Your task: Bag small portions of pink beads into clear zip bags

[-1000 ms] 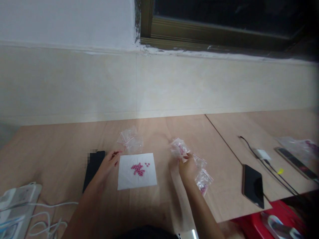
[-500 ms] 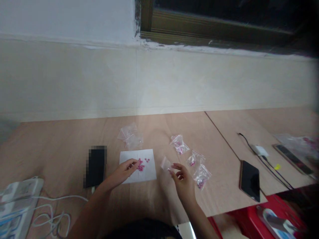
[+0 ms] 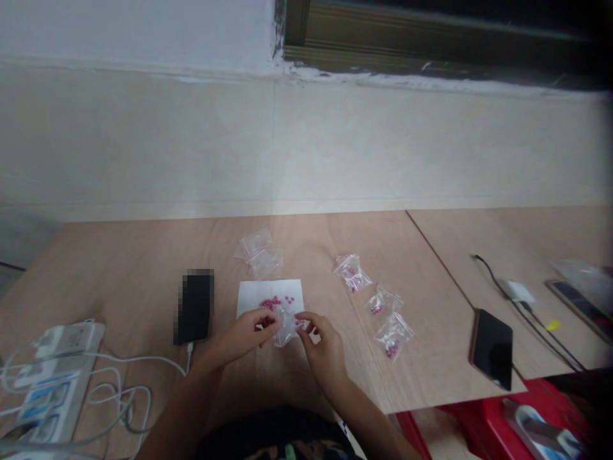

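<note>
A small clear zip bag (image 3: 286, 327) is held between my two hands over the near edge of a white sheet of paper (image 3: 246, 294). My left hand (image 3: 256, 331) pinches the bag's left side, and my right hand (image 3: 322, 342) pinches its right side. Just beyond the bag, small pink beads (image 3: 271, 302) lie on the paper, with a few set apart to the right. Behind the paper rests a pile of flat clear bags (image 3: 263, 255). To the right lie several bags with pink beads inside, among them one bag (image 3: 353, 273) farther back and one (image 3: 393, 335) nearer.
A phone (image 3: 195, 306) with a white cable lies left of the paper. At the far left is a white power strip (image 3: 62, 370) with tangled cords. On the right are a dark phone (image 3: 492, 348), a white adapter (image 3: 520, 292) and another phone (image 3: 582, 310). A red stool (image 3: 483, 421) stands below the table edge.
My right hand has brought the zip bag left to the paper. My left hand has left the beads and now grips the bag's other side. The view has shifted slightly.
</note>
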`<state>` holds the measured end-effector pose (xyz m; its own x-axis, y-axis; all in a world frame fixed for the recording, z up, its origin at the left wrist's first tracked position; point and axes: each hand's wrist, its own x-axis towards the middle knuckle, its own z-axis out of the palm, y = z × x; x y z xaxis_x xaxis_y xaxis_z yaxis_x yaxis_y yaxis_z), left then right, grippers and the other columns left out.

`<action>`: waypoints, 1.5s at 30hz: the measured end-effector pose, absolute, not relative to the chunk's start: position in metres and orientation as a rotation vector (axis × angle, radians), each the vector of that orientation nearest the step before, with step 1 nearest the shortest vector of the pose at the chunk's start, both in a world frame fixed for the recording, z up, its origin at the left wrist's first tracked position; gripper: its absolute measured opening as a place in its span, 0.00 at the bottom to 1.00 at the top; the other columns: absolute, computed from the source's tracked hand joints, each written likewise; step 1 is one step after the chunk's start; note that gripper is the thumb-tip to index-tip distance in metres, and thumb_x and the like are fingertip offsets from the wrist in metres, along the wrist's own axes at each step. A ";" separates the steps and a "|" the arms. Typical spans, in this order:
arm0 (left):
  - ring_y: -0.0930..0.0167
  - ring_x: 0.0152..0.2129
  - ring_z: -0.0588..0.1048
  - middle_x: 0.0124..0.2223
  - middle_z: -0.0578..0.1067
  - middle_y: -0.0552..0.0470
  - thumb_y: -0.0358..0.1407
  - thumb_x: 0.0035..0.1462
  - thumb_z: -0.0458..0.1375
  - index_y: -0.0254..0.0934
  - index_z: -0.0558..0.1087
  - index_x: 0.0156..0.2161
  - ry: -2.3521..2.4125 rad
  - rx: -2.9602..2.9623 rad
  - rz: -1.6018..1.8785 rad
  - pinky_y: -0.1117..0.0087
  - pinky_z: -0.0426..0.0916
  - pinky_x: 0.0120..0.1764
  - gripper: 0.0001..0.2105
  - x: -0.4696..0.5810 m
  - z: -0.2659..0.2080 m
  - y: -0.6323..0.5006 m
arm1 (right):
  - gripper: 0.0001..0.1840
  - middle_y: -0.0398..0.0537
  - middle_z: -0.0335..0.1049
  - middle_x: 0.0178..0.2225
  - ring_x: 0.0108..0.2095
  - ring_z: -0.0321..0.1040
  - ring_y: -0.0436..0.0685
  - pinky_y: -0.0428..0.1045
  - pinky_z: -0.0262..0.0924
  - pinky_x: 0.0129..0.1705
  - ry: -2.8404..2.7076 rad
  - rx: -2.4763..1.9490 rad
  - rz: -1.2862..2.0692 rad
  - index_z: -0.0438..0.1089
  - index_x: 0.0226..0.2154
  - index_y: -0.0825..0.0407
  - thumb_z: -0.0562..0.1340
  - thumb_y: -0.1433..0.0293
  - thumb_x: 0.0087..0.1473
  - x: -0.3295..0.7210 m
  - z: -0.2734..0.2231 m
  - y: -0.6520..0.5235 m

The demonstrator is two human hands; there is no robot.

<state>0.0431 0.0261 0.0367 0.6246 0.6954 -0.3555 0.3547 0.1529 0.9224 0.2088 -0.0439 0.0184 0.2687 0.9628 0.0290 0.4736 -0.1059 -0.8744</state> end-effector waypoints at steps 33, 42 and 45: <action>0.74 0.20 0.70 0.21 0.70 0.55 0.39 0.53 0.50 0.32 0.69 0.26 0.960 1.528 0.219 0.75 0.63 0.26 0.12 0.031 0.046 0.017 | 0.12 0.37 0.59 0.14 0.14 0.54 0.45 0.41 0.48 0.16 -1.122 -1.293 1.812 0.61 0.22 0.53 0.59 0.61 0.44 0.201 0.035 -0.014; 0.77 0.16 0.66 0.18 0.64 0.60 0.34 0.49 0.50 0.34 0.62 0.22 1.218 1.644 0.302 0.78 0.60 0.20 0.08 0.027 0.048 0.021 | 0.07 0.36 0.55 0.13 0.16 0.52 0.46 0.42 0.48 0.20 -1.361 -1.607 1.370 0.57 0.14 0.52 0.55 0.76 0.37 0.194 0.045 -0.014; 0.77 0.19 0.66 0.22 0.64 0.59 0.33 0.48 0.51 0.34 0.64 0.26 1.168 1.713 0.311 0.78 0.61 0.21 0.04 0.031 0.048 0.018 | 0.06 0.37 0.55 0.15 0.18 0.53 0.46 0.43 0.48 0.22 -1.409 -1.611 1.286 0.56 0.15 0.52 0.54 0.76 0.37 0.186 0.044 -0.014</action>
<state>0.0309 0.0183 0.0476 0.5005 0.8121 -0.3000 0.5553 -0.0352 0.8309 0.1863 -0.0142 0.0437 -0.0504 0.9646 -0.2587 0.3457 -0.2261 -0.9107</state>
